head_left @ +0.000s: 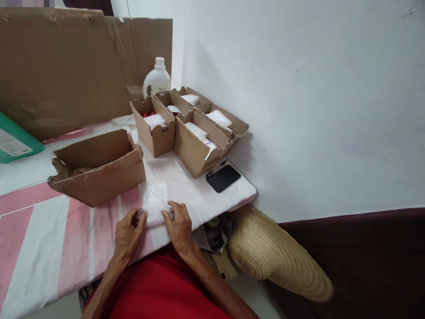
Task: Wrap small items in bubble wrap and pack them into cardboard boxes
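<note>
A small clear bubble wrap pouch (pixel 155 201) lies flat on the cloth-covered table, near its front edge. My left hand (pixel 130 228) pinches the pouch's left edge between thumb and fingers. On the opposite side, my right hand (pixel 179 221) has its fingers curved apart, with the thumb resting at the pouch's right edge. Whether anything is inside the pouch I cannot tell. Just behind my left hand stands an open cardboard box (pixel 113 177) with something brown low inside it.
Several open cardboard boxes (pixel 162 141) holding bubble-wrapped items stand at the back right. Beside them are a black phone (pixel 224 178) and a white jug (pixel 158 82). A green container (pixel 20 137) is at far left. Below the table's right edge leans a straw hat (pixel 265 248).
</note>
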A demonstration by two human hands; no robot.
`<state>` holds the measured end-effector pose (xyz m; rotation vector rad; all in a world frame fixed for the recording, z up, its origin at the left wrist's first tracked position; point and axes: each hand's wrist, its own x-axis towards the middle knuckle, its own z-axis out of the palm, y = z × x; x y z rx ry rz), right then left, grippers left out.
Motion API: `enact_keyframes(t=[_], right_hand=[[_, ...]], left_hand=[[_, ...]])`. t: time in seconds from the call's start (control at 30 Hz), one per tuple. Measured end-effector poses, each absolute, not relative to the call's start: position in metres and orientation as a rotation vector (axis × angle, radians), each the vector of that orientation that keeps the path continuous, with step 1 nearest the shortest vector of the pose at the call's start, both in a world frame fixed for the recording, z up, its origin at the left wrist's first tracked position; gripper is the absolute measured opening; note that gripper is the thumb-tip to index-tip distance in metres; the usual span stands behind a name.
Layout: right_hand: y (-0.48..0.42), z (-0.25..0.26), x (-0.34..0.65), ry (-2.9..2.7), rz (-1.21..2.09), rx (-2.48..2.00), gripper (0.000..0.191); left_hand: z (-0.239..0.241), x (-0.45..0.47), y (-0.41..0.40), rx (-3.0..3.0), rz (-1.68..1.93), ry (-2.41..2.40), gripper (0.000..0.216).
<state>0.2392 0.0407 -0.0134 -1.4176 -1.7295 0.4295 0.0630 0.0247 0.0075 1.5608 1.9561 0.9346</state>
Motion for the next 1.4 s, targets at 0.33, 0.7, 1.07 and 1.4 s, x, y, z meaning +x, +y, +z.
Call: enact_keyframes(t=[0.33, 0.7, 1.07, 1.4], right_hand=[[0.048, -0.008, 0.237, -1.745, 0.446, -1.501, 0.031], [0.055, -0.005, 0.279, -2.233, 0.420, -1.156, 0.043], [0.060, 0.014, 0.273, -1.795, 0.803, -1.276, 0.016], [0.083, 0.010, 0.255, -1.818, 0.650, -1.558, 0.019]], left_hand=[[0.006, 0.068, 0.014, 2.694, 0.901, 1.707, 0.040], [-0.001, 0.057, 0.031, 2.627, 0.888, 1.528, 0.044], [0.031, 0.057, 0.025, 1.686, 0.868, 1.678, 0.042], [0.013, 0.068, 0.027, 2.296, 0.930, 2.007, 0.049]])
